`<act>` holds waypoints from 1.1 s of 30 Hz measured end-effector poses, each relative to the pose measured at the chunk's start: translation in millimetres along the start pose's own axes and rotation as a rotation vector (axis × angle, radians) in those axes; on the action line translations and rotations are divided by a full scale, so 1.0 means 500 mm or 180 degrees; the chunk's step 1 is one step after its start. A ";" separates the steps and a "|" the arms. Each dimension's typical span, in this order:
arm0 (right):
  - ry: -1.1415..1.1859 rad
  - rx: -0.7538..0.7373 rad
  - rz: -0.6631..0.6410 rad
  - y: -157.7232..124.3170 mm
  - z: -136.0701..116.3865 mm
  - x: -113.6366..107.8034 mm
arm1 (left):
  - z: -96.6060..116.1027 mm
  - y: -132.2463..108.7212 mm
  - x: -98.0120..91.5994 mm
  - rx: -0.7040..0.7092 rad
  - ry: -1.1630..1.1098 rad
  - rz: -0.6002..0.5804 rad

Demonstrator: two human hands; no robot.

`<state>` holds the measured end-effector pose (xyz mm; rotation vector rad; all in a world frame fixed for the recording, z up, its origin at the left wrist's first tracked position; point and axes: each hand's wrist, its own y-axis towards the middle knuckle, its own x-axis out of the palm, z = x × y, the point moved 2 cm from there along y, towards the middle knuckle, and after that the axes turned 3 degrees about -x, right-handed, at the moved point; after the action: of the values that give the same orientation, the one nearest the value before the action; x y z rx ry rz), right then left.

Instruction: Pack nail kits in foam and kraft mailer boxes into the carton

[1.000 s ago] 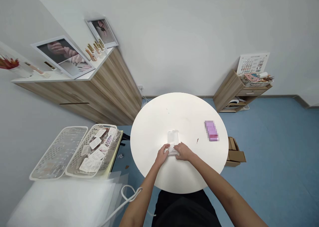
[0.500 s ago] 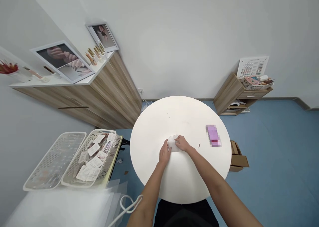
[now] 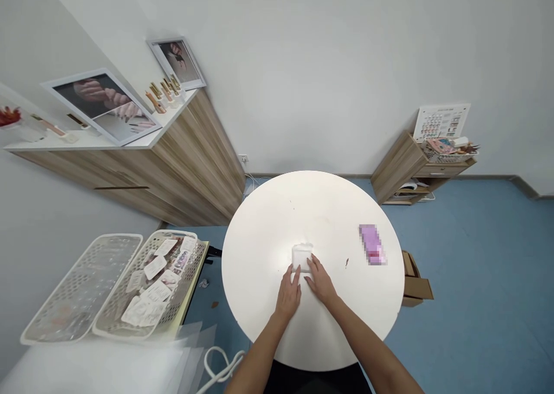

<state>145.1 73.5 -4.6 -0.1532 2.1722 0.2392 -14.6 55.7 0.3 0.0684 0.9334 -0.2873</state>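
Observation:
A small white, squarish object (image 3: 302, 256) lies on the round white table (image 3: 259, 226) in front of me; it looks like a shallow box or pad, with an uneven white edge at its far side. My left hand (image 3: 289, 295) rests at its near left corner, fingers apart and fingertips by the edge. At the near right corner is my right hand (image 3: 321, 281), its fingers spread and one fingertip touching the object's right side. Neither hand is wrapped round it.
A blurred purple item (image 3: 371, 244) lies at the table's right. White baskets (image 3: 101, 319), one with packets, stand at left near a white cable (image 3: 223, 371). A wooden cabinet (image 3: 194, 152) and a small shelf (image 3: 396, 169) stand behind; a cardboard box (image 3: 415, 287) sits on the floor.
Both hands have drawn back toward me from the white object's sides, and their fingers have opened out at its near corners. More of its top now shows. The view has shifted slightly.

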 end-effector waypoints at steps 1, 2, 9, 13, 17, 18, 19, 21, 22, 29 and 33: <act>-0.0014 0.0027 -0.0004 0.001 0.004 0.000 | 0.006 -0.004 0.005 0.0012 0.0009 -0.0009; -0.0014 0.0069 -0.0007 0.007 0.008 -0.002 | 0.013 -0.003 0.008 0.0019 0.0019 -0.0002; -0.0178 0.0261 -0.0266 0.118 0.032 -0.049 | 0.052 0.091 0.011 -0.0224 0.0033 0.0015; -0.0557 0.0161 -0.0382 0.165 0.054 -0.063 | 0.066 0.142 0.007 -0.0558 -0.0077 -0.0051; -0.0758 -0.0218 -0.0245 0.174 0.076 -0.067 | 0.072 0.141 -0.009 -0.0790 -0.0405 0.0065; -0.0777 -0.0303 -0.0158 0.173 0.078 -0.069 | 0.071 0.130 -0.016 -0.0819 -0.0468 0.0172; -0.0777 -0.0392 -0.0070 0.173 0.077 -0.070 | 0.067 0.116 -0.026 -0.0859 -0.0516 0.0312; -0.0699 -0.0632 0.0032 0.172 0.064 -0.068 | 0.052 0.073 -0.050 -0.1002 -0.0575 0.0652; -0.0627 -0.0791 0.0032 0.173 0.050 -0.065 | 0.041 0.045 -0.065 -0.1096 -0.0583 0.0826; -0.0268 -0.1950 -0.0565 0.167 -0.159 0.014 | -0.044 -0.265 -0.188 -0.1993 -0.0369 0.1940; -0.0174 -0.2643 -0.0922 0.111 -0.339 0.088 | -0.069 -0.516 -0.238 -0.2571 -0.0271 0.2602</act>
<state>-26.0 88.0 60.9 -0.9031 1.8436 0.9488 -178.9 -159.9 92.0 -0.3014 0.8086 0.8404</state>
